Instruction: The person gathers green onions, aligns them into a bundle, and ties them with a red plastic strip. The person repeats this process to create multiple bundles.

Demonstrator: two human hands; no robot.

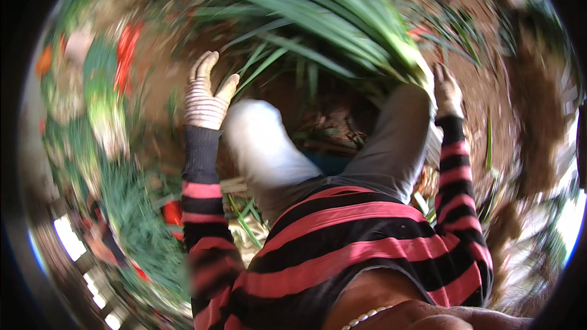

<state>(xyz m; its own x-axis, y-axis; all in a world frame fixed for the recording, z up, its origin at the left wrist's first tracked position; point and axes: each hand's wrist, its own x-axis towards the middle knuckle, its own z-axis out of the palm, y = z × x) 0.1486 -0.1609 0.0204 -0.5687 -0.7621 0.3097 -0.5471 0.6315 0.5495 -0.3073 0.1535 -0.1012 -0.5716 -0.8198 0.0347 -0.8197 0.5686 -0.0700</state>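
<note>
A large bunch of leeks or long green onions (316, 13) lies in front of me, its leaves fanning up and to the left. Its pale stalk ends (415, 62) rest by my right knee. My left hand (208, 94), in a striped knit glove, is held by my left knee with thumb and fingers apart and nothing in it. Close beside the pale stalk ends is my right hand (447, 89), also gloved, fingers pointing forward. Blur hides whether it touches or grips the stalks. Some loose green leaves (266, 64) hang between the two hands.
More bunches of leeks (105, 105) and a heap of green leaves (142, 224) lie to my left. A bundle of red ties or strips (127, 55) is on the brown ground (158, 78). Scattered leaf scraps (463, 36) lie at the right. The outer view is blurred.
</note>
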